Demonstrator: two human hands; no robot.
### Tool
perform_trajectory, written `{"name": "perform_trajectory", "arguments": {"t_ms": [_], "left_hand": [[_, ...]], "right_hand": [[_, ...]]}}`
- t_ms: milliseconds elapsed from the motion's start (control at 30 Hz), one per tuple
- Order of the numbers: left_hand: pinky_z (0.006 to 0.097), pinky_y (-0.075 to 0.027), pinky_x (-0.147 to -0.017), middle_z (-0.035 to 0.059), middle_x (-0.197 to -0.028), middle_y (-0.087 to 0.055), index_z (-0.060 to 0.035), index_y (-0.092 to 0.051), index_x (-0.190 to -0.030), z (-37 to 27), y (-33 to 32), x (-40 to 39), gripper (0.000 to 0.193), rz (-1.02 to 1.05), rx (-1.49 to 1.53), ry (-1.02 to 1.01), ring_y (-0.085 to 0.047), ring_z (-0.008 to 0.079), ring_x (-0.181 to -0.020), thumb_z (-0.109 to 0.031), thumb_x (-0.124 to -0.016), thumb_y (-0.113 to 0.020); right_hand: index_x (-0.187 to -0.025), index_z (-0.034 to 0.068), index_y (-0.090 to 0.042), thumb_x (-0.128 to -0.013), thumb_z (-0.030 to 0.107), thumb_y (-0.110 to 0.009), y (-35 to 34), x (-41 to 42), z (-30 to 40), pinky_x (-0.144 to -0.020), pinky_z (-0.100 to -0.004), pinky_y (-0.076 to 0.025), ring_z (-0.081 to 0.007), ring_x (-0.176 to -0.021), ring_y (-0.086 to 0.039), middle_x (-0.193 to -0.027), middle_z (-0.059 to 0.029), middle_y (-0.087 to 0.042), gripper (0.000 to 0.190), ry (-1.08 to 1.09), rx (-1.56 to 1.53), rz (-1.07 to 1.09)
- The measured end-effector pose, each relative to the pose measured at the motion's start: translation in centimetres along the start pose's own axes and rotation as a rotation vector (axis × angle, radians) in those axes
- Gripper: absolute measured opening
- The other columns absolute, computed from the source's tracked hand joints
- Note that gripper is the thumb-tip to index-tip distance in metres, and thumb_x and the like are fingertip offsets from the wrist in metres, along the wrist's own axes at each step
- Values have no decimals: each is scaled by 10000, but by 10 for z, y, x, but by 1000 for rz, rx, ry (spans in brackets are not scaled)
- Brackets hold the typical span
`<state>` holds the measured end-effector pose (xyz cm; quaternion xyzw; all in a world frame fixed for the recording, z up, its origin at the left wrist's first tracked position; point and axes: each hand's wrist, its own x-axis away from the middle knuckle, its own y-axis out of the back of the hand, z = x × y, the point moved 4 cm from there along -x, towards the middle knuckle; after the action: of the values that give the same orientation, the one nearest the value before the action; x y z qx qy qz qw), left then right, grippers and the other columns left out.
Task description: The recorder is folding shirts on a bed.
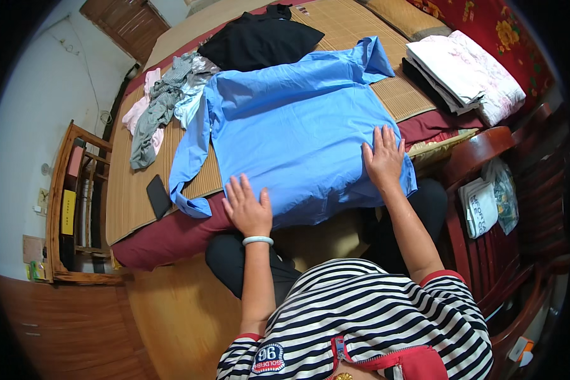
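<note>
A blue long-sleeved shirt (299, 137) lies spread over the bed's front edge, its lower end hanging down towards my knees. My left hand (250, 209) rests flat near the shirt's lower left edge, fingers apart. On the lower right part of the cloth lies my right hand (384, 159), palm down with fingers spread. Neither hand grips the fabric. One sleeve (190, 156) trails down the left side with its cuff near the bed edge. The other sleeve is bunched at the far right, by the collar end.
A black phone (158, 196) lies on the woven bed mat (128, 209). Crumpled clothes (159, 114) and a black garment (261, 40) lie beyond the shirt. Folded bedding (470, 71) is stacked at right. A dark red wooden chair (496, 256) holds a folded cloth (478, 207) and a plastic bag (502, 194).
</note>
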<state>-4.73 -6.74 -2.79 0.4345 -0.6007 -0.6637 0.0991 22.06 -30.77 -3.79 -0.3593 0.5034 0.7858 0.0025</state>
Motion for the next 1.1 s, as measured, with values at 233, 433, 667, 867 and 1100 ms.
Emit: {"name": "perform_trajectory", "arguments": {"t_ms": [233, 433, 667, 867, 1100], "left_hand": [[662, -167, -1148, 186, -1614, -290, -100, -349, -1540, 2, 2, 10, 694, 65, -55, 105, -251, 373, -1497, -465, -973, -515], [668, -114, -1155, 191, -1614, -282, -109, -346, -1545, -75, 6, 27, 713, 125, 114, -191, -236, 388, -1498, -475, -963, -535], [562, -205, -1173, 191, -1596, -325, -114, -384, -1529, -54, 11, 14, 765, 109, 115, -223, -301, 358, -1477, -531, -922, -592], [545, -219, -1179, 195, -1595, -324, -90, -371, -1527, 1, 9, 10, 773, 95, 39, -49, -294, 376, -1473, -525, -927, -592], [538, -236, -1180, 207, -1583, -339, -58, -408, -1499, 27, 21, 14, 781, 157, 79, 39, -307, 382, -1466, -501, -897, -634]], "right_hand": [[-1416, 45, -503, -951, 356, -585, 8, 14, 34, -1185, -571, -183, -332, -1418, -404, -1504, -182, -456, 565, 130, -108, 21], [-1417, 96, -515, -913, 357, -638, 15, 49, 94, -1184, -528, -221, -276, -1410, -425, -1497, -135, -472, 581, 582, -342, 188], [-1402, 107, -552, -927, 397, -617, 9, 12, 48, -1178, -508, -241, -286, -1407, -426, -1476, -147, -500, 561, 344, -255, 135], [-1412, 100, -542, -943, 394, -592, 2, -6, 17, -1194, -502, -213, -311, -1422, -402, -1486, -170, -488, 556, 108, -166, 89], [-1421, 102, -530, -945, 393, -592, -6, -4, 23, -1198, -501, -205, -311, -1423, -401, -1489, -166, -486, 561, 132, -161, 125]]}}
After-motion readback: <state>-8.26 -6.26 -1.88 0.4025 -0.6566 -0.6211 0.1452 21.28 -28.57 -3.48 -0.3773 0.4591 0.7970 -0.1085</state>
